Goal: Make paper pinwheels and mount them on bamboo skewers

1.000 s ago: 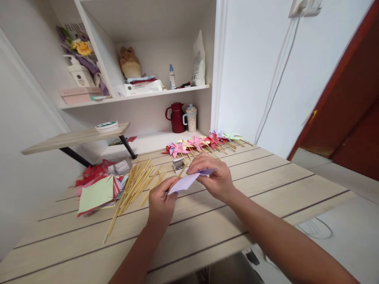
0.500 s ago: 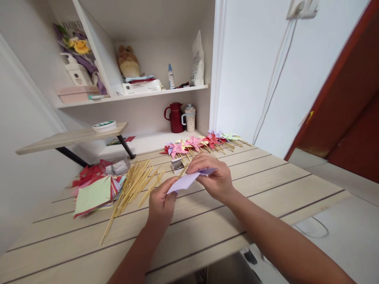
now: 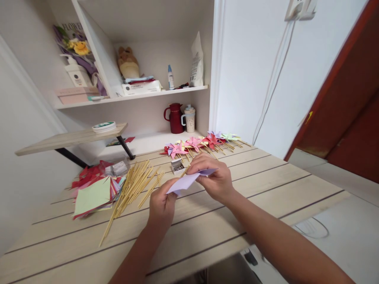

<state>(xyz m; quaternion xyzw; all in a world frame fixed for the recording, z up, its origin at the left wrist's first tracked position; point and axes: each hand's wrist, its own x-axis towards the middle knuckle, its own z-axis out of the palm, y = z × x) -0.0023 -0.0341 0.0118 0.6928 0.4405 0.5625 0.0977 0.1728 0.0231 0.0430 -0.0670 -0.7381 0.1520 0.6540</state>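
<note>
A thin sheet of pale purple paper (image 3: 184,183), bent along its length, is held above the table between the two hands; take it as the centre of the dial, with 12 on the far side.

At 8 o'clock the left hand (image 3: 161,201) has its thumb and curled fingers gripping the paper's near-left end. At 3 o'clock the right hand (image 3: 211,175) pinches the far-right part, its fingers bent over the far edge and its thumb largely hidden. A short length of a slim, tan wooden stick (image 3: 185,171) slants out above the paper, between the hands; the rest of it is hidden, and which fingers hold it cannot be told.

Near the fingers at 11 o'clock, a small white cardboard box (image 3: 178,169) stands with its flap raised and little shiny metal pieces inside. At 9 o'clock lies a loose pile of slim, tan wooden sticks (image 3: 134,185), and beyond it in the same direction a stack of coloured paper sheets (image 3: 93,195) topped by a pale green square.

From about 11 round to 1 o'clock, a row of pink, red, yellow, purple and green paper pinwheels (image 3: 194,142) lies along the far edge of the pale wood-plank table (image 3: 266,177). Past them, towards 12, stand a dark red jug (image 3: 177,118) and a speckled cream cup (image 3: 190,119).
</note>
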